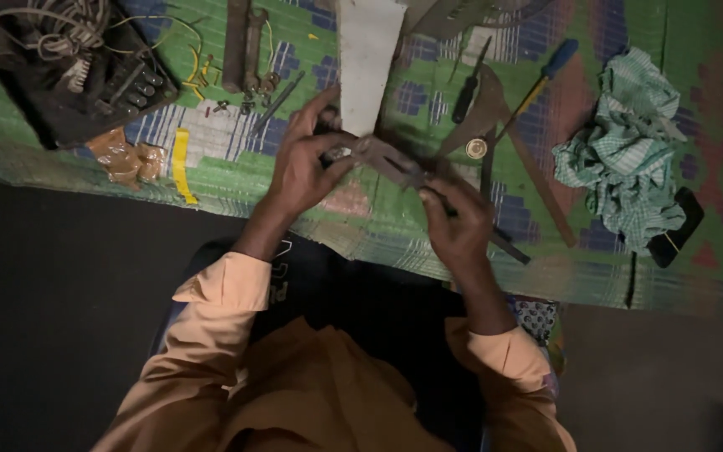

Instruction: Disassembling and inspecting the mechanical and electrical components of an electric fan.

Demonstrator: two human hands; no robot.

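Both-hands grip on pliers (387,159)

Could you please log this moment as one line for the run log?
left hand: holds small part | right hand: grips pliers | mat: screwdriver, checked cloth

It looked like a makeshift floor workshop. A woven mat (236,172) carried a screwdriver (537,84), wrenches (243,46), a wire-tangled box (69,67) and a rag (629,151).

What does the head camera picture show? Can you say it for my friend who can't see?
Seen from above, a person's left hand and right hand hold a pair of pliers over a green patterned mat. Around them lie a blue-handled screwdriver, a crumpled checked cloth and tangled wires.
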